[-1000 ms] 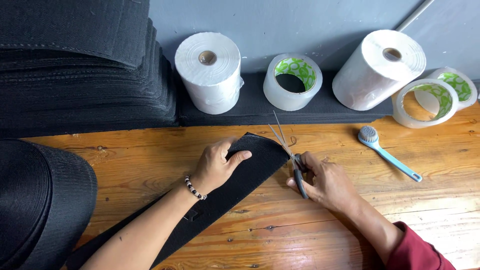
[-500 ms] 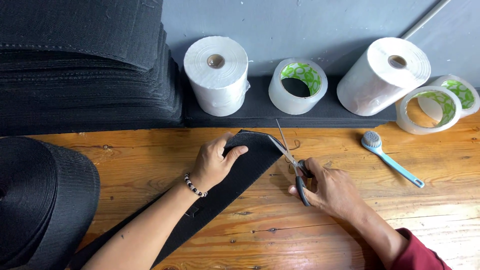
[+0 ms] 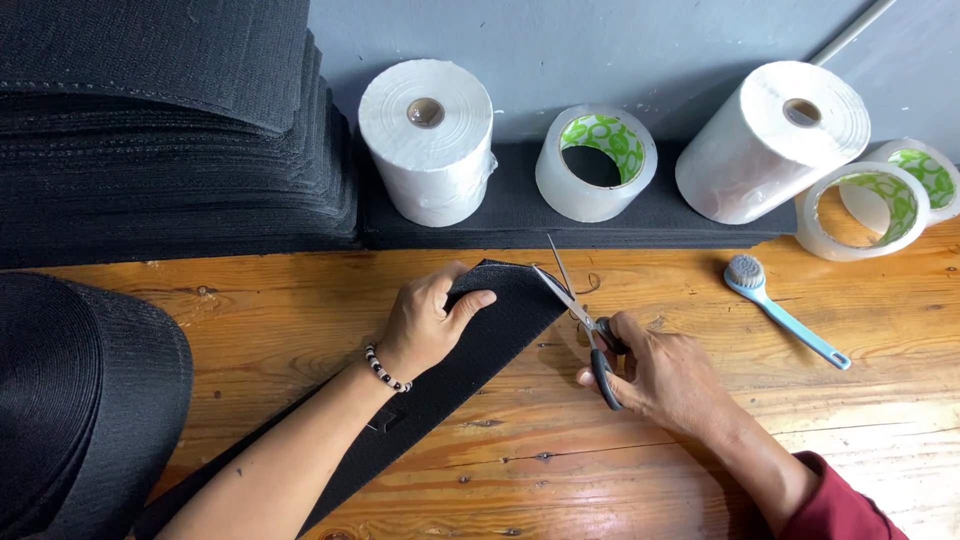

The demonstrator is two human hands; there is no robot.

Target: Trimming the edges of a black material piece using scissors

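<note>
A person's two bare arms reach forward over a wooden table (image 3: 700, 480). The left hand (image 3: 428, 322), with a beaded bracelet (image 3: 384, 369) at its wrist, lies flat with fingers spread, pressing down on the end of a long black strap (image 3: 455, 370). The strap runs from beneath that palm back along the forearm toward the person, and its rounded end pokes out just beyond the fingertips.

To the right of the left hand, the right hand (image 3: 668, 375) is clenched around the dark handles of a pair of scissors (image 3: 583, 318). The blades stand parted, their tips pointing away from the person, and one blade touches the right edge of the strap end, just beside the left thumb.

Left of the left arm sits a large coil of black webbing (image 3: 80, 400). Right of the right hand, and apart from it, lies a blue-handled brush (image 3: 785, 322).

Farther off, beyond both hands, a stack of black material (image 3: 170, 130) rises at the left, and against a grey wall stand two white paper rolls (image 3: 427, 140) and several rolls of clear tape (image 3: 597, 160).
</note>
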